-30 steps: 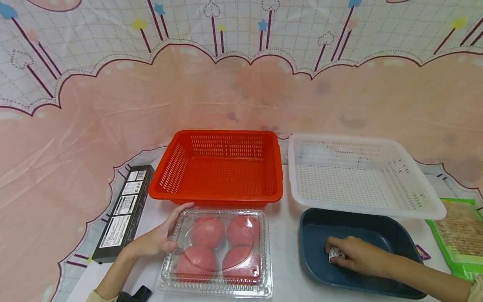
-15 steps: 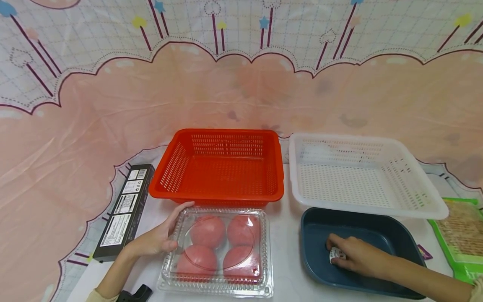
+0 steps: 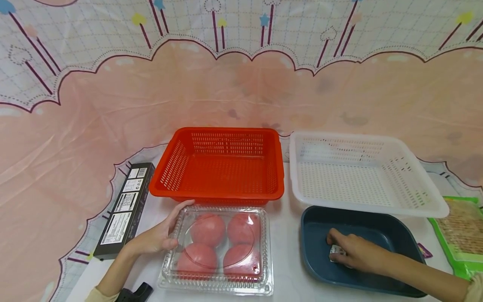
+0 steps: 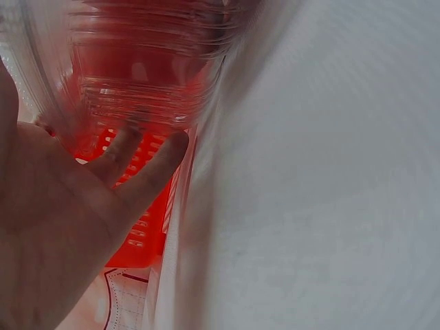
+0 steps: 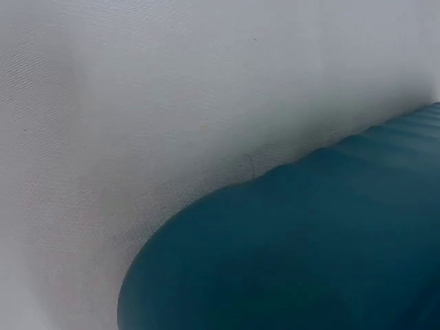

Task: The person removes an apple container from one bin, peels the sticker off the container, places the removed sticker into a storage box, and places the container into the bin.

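Note:
In the head view my left hand rests along the left side of a clear plastic clamshell box with round pinkish-red items inside. The left wrist view shows that hand with its fingers extended against the ribbed clear wall of the box. My right hand reaches into a dark blue basin and pinches a small white printed item, mostly covered by the fingers. The basin's outer wall fills the lower part of the right wrist view, where the hand does not show.
Behind the clamshell box stands a red perforated basket; right of it is a white one. A long black box lies at left. At right are a green-edged food package and a small purple packet.
The head view has tilted slightly. My right fingers have shifted a little around the small white item in the basin; the left hand stays at the clamshell box.

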Motion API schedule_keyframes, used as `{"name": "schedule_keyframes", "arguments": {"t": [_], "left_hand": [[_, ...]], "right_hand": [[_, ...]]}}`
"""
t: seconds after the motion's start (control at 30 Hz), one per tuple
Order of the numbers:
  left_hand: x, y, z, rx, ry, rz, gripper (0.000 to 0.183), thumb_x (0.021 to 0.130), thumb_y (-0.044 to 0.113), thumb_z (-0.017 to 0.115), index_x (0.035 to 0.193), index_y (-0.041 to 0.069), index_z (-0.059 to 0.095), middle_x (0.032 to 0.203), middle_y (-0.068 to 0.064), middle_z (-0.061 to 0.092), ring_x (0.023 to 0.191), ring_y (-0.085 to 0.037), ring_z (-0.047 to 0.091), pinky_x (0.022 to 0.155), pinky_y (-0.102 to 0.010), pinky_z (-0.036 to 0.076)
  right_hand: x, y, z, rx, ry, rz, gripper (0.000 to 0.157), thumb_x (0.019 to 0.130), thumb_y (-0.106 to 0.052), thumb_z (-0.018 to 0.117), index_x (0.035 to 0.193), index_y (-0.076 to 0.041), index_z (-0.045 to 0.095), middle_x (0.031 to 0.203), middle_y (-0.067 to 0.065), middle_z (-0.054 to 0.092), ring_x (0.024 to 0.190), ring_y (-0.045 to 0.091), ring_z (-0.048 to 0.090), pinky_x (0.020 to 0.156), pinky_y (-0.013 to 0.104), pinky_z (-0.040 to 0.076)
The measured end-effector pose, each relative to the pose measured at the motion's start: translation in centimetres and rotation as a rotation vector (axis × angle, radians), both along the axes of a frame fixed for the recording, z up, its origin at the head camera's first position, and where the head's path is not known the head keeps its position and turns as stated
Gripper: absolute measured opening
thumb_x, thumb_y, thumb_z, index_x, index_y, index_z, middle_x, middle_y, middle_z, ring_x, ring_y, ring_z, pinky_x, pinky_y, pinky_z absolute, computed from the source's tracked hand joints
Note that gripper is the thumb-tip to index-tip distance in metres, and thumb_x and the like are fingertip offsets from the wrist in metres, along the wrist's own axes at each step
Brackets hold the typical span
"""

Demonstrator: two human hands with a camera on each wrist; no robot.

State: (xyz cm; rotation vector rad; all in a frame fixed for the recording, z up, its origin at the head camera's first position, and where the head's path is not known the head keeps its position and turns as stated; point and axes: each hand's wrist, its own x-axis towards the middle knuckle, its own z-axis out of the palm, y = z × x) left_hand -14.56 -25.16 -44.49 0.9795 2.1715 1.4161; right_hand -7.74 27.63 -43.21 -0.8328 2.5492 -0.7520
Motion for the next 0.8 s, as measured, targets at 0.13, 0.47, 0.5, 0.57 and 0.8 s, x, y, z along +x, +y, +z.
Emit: {"name": "schedule_keyframes", "arguments": {"t": [0.13, 0.47, 0.5, 0.57, 0.8], "left_hand": [[-0.1, 0.0, 0.0, 0.003, 0.004, -0.001, 0.088, 0.09, 0.057, 0.056, 0.155, 0.023, 0.008, 0.153, -0.016, 0.016, 0.135, 0.005, 0.026, 0.105, -0.018, 0.033], [-0.1, 0.0, 0.0, 0.0, -0.001, -0.003, 0.087, 0.09, 0.057, 0.056, 0.155, 0.023, 0.008, 0.153, -0.015, 0.017, 0.135, 0.005, 0.025, 0.105, -0.019, 0.033], [-0.1, 0.0, 0.0, 0.0, 0.0, -0.005, 0.088, 0.09, 0.057, 0.056, 0.155, 0.022, 0.008, 0.153, -0.015, 0.017, 0.135, 0.004, 0.026, 0.105, -0.02, 0.033], [0.0, 0.0, 0.1, 0.005, -0.002, -0.007, 0.088, 0.09, 0.057, 0.056, 0.155, 0.022, 0.008, 0.153, -0.015, 0.017, 0.135, 0.004, 0.026, 0.105, -0.02, 0.033], [0.0, 0.0, 0.1, 0.011, -0.018, -0.01, 0.089, 0.09, 0.058, 0.055, 0.155, 0.021, 0.008, 0.153, -0.016, 0.017, 0.135, 0.004, 0.026, 0.108, -0.029, 0.034]], "right_hand": [[-0.1, -0.2, -0.4, -0.033, 0.05, 0.019, 0.018, 0.095, -0.014, 0.06, 0.105, -0.008, 0.046, 0.071, -0.012, 0.062, 0.055, -0.01, 0.047, 0.046, 0.015, 0.04], [-0.2, -0.8, -0.5, 0.046, 0.161, -0.041, 0.014, 0.095, -0.008, 0.058, 0.099, -0.01, 0.046, 0.062, -0.016, 0.046, 0.05, -0.01, 0.037, 0.042, 0.01, 0.031], [-0.2, -0.9, -0.5, 0.049, 0.162, -0.046, 0.014, 0.094, -0.008, 0.058, 0.099, -0.01, 0.046, 0.061, -0.016, 0.045, 0.05, -0.01, 0.037, 0.041, 0.009, 0.031], [-0.2, -0.9, -0.4, 0.055, 0.153, -0.057, 0.013, 0.095, -0.009, 0.058, 0.099, -0.011, 0.045, 0.06, -0.016, 0.044, 0.048, -0.009, 0.036, 0.041, 0.009, 0.029], [-0.4, -1.1, 0.1, 0.101, 0.062, -0.105, 0.016, 0.095, -0.014, 0.059, 0.1, -0.01, 0.044, 0.058, -0.012, 0.044, 0.046, -0.005, 0.037, 0.04, 0.012, 0.029]]}}
